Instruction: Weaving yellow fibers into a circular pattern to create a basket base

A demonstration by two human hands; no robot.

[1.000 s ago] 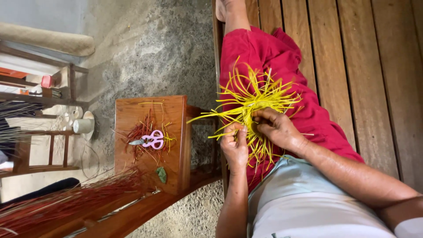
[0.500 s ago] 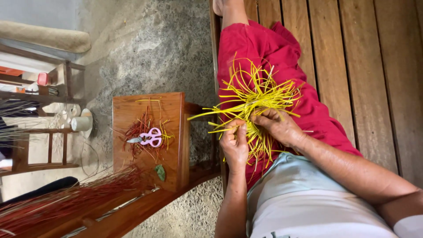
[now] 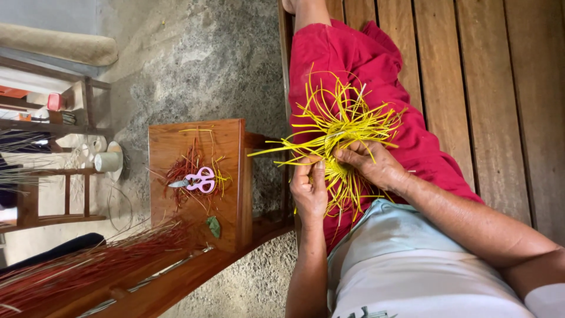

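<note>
A bundle of yellow strips [image 3: 344, 126] fans out over my lap on red trousers [image 3: 353, 53]. Its woven centre sits between my hands. My left hand [image 3: 309, 188] pinches strips at the lower left of the bundle, thumb and fingers closed on them. My right hand [image 3: 374, 165] grips the centre from the right, with its fingers pressed into the weave. The two hands almost touch. Loose strip ends stick out in all directions, and some trail down past my left wrist.
A wooden stool [image 3: 194, 141] stands to the left with pink-handled scissors [image 3: 197, 181], red and yellow scraps and a green leaf [image 3: 213, 227] on it. Long red strips [image 3: 88, 265] lie at lower left. Wooden planks [image 3: 500, 88] run along the right. White cups [image 3: 106, 160] and wooden furniture stand far left.
Both hands stay on the yellow bundle, and the fingers shift slightly on the strips. The view has drifted a little.
</note>
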